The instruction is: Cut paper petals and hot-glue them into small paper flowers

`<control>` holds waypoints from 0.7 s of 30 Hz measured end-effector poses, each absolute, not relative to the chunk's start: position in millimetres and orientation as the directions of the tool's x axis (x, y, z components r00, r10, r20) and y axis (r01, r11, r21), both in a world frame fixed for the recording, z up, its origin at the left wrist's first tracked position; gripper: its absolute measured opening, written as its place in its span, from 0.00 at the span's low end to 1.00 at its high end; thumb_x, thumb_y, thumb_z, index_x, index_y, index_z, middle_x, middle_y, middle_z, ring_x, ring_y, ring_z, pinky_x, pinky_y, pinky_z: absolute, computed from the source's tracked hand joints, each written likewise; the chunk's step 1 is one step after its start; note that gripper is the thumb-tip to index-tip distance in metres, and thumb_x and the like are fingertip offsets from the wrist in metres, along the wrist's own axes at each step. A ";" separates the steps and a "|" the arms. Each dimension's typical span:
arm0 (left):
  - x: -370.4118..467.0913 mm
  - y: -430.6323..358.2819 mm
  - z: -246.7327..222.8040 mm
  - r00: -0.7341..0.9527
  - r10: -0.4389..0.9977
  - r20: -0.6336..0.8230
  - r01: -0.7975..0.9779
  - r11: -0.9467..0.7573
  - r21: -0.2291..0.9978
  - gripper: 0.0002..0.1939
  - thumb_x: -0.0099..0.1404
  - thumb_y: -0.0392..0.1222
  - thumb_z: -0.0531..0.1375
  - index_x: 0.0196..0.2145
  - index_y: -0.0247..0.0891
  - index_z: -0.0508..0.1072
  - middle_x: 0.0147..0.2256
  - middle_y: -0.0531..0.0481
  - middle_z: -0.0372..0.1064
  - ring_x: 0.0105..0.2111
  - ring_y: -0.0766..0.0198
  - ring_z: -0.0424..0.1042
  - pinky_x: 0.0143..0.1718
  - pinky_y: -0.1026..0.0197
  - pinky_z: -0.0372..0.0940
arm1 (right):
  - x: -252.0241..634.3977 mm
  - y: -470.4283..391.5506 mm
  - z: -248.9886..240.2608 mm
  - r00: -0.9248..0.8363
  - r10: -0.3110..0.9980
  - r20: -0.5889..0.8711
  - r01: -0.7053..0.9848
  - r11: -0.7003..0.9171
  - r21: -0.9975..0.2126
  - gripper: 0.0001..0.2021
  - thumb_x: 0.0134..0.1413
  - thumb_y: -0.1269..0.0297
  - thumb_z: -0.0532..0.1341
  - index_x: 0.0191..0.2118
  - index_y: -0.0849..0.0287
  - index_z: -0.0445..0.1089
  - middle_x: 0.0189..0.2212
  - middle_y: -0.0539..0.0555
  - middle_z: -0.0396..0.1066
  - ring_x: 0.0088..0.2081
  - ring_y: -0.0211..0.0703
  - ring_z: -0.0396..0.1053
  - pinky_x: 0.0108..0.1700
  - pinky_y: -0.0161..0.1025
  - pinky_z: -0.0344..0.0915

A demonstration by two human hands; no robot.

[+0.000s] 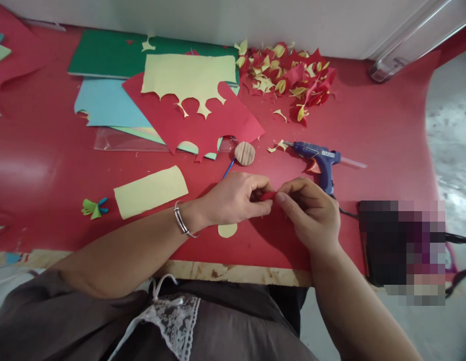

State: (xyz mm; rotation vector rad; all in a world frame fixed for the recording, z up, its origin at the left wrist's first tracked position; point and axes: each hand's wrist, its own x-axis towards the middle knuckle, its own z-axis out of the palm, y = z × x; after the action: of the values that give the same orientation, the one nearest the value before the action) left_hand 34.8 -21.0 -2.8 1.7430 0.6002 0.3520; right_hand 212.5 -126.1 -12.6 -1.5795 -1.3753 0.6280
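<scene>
Between my two hands is a small piece of red paper (268, 196), mostly covered by fingers. My left hand (238, 198) is closed round it, and my right hand (311, 208) pinches its right end between thumb and fingertips. Under my left wrist lies a round yellow paper cutout (227, 230). A round cardboard disc (244, 153) rests just beyond my left hand, with a thin blue stick (229, 168) beside it. Behind my right hand a blue glue gun (315, 156) lies on its side, its nozzle pointing left.
On the red table (387, 125), a pile of red and yellow paper pieces (285, 75) lies against the wall. Cut red paper (203, 120) and yellow paper (191, 72) overlap a green sheet (105, 52). A yellow strip (150, 192) and a green-blue paper bow (94, 208) lie left.
</scene>
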 end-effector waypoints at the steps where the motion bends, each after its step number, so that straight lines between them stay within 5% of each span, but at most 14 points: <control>1: 34.3 -20.9 -2.7 0.827 0.556 -0.082 0.207 -0.167 0.964 0.08 0.64 0.39 0.64 0.29 0.37 0.70 0.22 0.58 0.63 0.24 0.70 0.59 0.27 0.65 0.54 | 212.9 -126.5 -13.0 0.246 0.952 0.181 0.477 0.044 -0.878 0.07 0.64 0.62 0.67 0.34 0.55 0.75 0.26 0.48 0.72 0.24 0.36 0.65 0.27 0.35 0.62; 6: 31.1 -17.5 -4.1 0.872 0.477 -0.108 0.134 -0.020 0.991 0.08 0.68 0.41 0.65 0.32 0.35 0.76 0.28 0.50 0.77 0.29 0.68 0.73 0.32 0.66 0.66 | 215.3 -129.1 -15.1 0.244 0.957 0.158 0.434 0.038 -0.900 0.06 0.65 0.63 0.67 0.34 0.55 0.75 0.23 0.45 0.67 0.22 0.34 0.62 0.25 0.35 0.59; 11: 28.8 -15.4 -4.8 0.897 0.424 -0.128 0.083 0.124 0.989 0.04 0.69 0.37 0.65 0.35 0.34 0.77 0.31 0.49 0.79 0.29 0.68 0.77 0.34 0.67 0.73 | 216.5 -130.2 -16.2 0.232 0.963 0.134 0.415 0.027 -0.909 0.06 0.65 0.63 0.68 0.35 0.55 0.75 0.23 0.45 0.67 0.22 0.34 0.61 0.25 0.35 0.58; 21: 29.2 -15.3 -3.1 0.855 0.510 -0.095 0.139 -0.049 0.989 0.04 0.71 0.35 0.63 0.36 0.36 0.75 0.29 0.50 0.80 0.28 0.67 0.80 0.31 0.68 0.71 | 214.8 -127.2 -14.5 0.282 0.952 0.121 0.421 -0.010 -0.907 0.05 0.66 0.61 0.67 0.38 0.56 0.76 0.23 0.45 0.67 0.23 0.35 0.63 0.25 0.35 0.58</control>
State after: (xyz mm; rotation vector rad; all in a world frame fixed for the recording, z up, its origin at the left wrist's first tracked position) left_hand 29.2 -15.3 -3.1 1.6125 0.5196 0.3238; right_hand 214.8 -127.2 -14.5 -1.5980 -1.2945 0.6989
